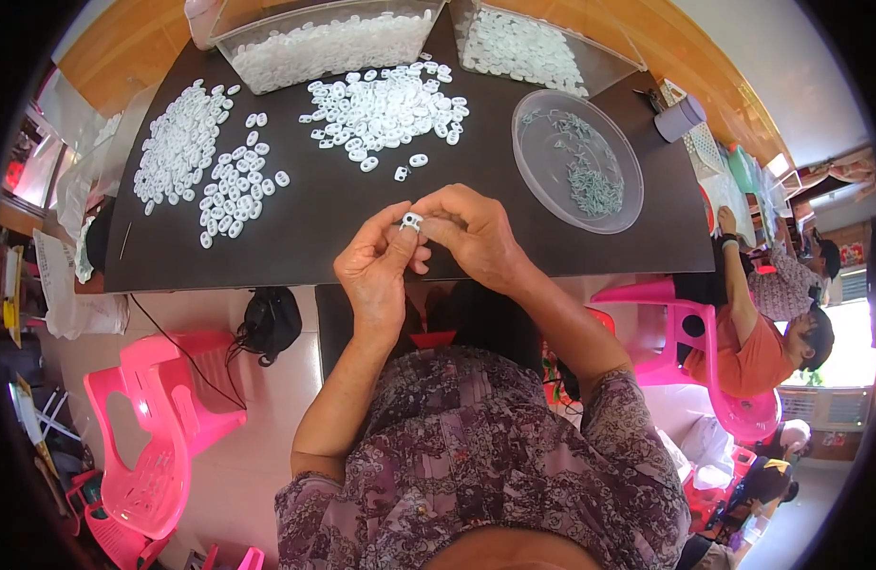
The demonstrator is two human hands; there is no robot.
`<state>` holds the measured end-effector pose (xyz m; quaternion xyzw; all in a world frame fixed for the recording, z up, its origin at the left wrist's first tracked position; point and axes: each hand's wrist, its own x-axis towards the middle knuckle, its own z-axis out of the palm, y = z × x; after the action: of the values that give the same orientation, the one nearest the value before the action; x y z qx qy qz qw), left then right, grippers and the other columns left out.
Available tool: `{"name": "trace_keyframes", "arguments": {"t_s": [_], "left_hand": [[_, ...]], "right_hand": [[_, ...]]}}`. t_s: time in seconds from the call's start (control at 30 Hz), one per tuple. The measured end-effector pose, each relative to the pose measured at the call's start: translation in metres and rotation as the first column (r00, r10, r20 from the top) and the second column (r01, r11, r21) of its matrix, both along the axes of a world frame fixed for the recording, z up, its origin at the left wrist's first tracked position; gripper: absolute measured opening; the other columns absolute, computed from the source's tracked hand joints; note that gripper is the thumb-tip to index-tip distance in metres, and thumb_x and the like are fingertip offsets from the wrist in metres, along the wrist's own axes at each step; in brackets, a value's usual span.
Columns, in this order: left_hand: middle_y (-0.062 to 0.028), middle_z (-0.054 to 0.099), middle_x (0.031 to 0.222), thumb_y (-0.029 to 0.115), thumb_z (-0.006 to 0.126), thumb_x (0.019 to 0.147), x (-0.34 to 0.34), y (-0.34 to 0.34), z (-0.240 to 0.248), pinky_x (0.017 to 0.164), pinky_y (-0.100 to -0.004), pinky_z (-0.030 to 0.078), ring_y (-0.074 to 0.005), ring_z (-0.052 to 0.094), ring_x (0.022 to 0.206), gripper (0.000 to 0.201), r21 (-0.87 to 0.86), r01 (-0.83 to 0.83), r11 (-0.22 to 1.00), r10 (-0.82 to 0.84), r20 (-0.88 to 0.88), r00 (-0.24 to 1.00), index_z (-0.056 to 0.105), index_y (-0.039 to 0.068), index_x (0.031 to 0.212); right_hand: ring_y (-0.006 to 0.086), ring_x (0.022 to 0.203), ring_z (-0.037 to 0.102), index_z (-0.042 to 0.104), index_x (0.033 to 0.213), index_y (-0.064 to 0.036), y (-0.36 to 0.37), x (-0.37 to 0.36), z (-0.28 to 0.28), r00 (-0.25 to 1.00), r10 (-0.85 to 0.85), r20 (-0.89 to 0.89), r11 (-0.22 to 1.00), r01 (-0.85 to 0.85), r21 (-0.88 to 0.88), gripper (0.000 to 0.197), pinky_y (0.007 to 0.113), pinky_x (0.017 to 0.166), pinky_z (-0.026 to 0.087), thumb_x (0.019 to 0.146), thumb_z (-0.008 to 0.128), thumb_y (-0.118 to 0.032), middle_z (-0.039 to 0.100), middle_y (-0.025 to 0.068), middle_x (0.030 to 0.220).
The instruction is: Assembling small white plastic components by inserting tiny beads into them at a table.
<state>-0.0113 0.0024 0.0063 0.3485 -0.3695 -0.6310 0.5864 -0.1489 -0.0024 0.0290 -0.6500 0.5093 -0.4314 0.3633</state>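
Above the table's near edge, my left hand (373,271) and my right hand (478,236) meet around a small white plastic piece (412,220) with a dark round opening. My left thumb and fingers pinch it. The right fingertips press against its other side; whether they hold something smaller cannot be made out. Just beyond my hands lie a loose white oval piece (418,161) and one with a dark part (401,174). A large pile of two-holed white oval pieces (386,109) spreads farther back. To the right, a round clear plastic tray (530,180) holds tiny grey-green parts (594,187).
More white pieces form two piles (181,142) (236,195) at left on the dark table (314,228). Clear bins (329,57) (518,52) of pieces stand at the back. A grey cup (680,119) is at far right. Pink chairs (158,418) (661,332) flank me; another person (751,342) sits at right.
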Motion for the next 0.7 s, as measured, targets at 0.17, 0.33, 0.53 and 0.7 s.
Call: {"name": "trace_keyframes", "arguments": {"t_s": [0.17, 0.33, 0.53, 0.7], "left_hand": [[-0.0102, 0.063, 0.083, -0.002, 0.057, 0.085, 0.001, -0.002, 0.000, 0.052, -0.0224, 0.049, -0.0131, 0.059, 0.064, 0.021, 0.006, 0.009, 1.000, -0.009, -0.029, 1.000, 0.059, -0.008, 0.105], [-0.0068, 0.062, 0.078, -0.001, 0.058, 0.085, -0.005, 0.002, 0.012, 0.054, -0.0213, 0.047, -0.0101, 0.055, 0.058, 0.022, 0.113, -0.021, 0.993, 0.031, -0.083, 0.996, 0.060, -0.008, 0.105], [-0.0034, 0.061, 0.080, 0.003, 0.060, 0.085, 0.000, 0.005, 0.005, 0.058, -0.0192, 0.045, -0.0072, 0.053, 0.065, 0.023, 0.018, 0.010, 1.000, -0.010, 0.005, 1.000, 0.062, -0.004, 0.107], [-0.0006, 0.059, 0.080, 0.003, 0.062, 0.084, 0.006, 0.005, -0.003, 0.059, -0.0179, 0.043, -0.0054, 0.051, 0.067, 0.022, -0.043, 0.001, 0.999, 0.003, 0.097, 0.995, 0.065, 0.000, 0.105]], "right_hand": [[0.0099, 0.068, 0.051, 0.062, 0.097, -0.0018, 0.007, 0.001, 0.006, 0.984, 0.018, -0.176, 0.989, -0.043, -0.142, 0.025, 0.024, 0.059, 0.042, 0.073, 0.062, 0.003, 0.054, 0.0027, 0.075], [0.0204, 0.068, 0.052, 0.062, 0.096, -0.0027, 0.005, 0.003, -0.003, 0.950, -0.140, -0.280, 0.862, -0.022, -0.507, 0.030, 0.030, 0.059, 0.042, 0.067, 0.067, -0.001, 0.059, 0.0074, 0.079], [0.0205, 0.069, 0.053, 0.064, 0.093, -0.0025, 0.008, 0.002, -0.003, 0.964, -0.139, -0.226, 0.884, 0.018, -0.466, 0.027, 0.030, 0.059, 0.043, 0.066, 0.070, -0.003, 0.061, 0.0075, 0.080], [0.0167, 0.068, 0.052, 0.065, 0.093, -0.0023, 0.011, 0.003, -0.007, 0.971, -0.142, -0.191, 0.895, 0.044, -0.444, 0.027, 0.028, 0.060, 0.043, 0.067, 0.071, -0.002, 0.060, 0.0060, 0.080]]}}
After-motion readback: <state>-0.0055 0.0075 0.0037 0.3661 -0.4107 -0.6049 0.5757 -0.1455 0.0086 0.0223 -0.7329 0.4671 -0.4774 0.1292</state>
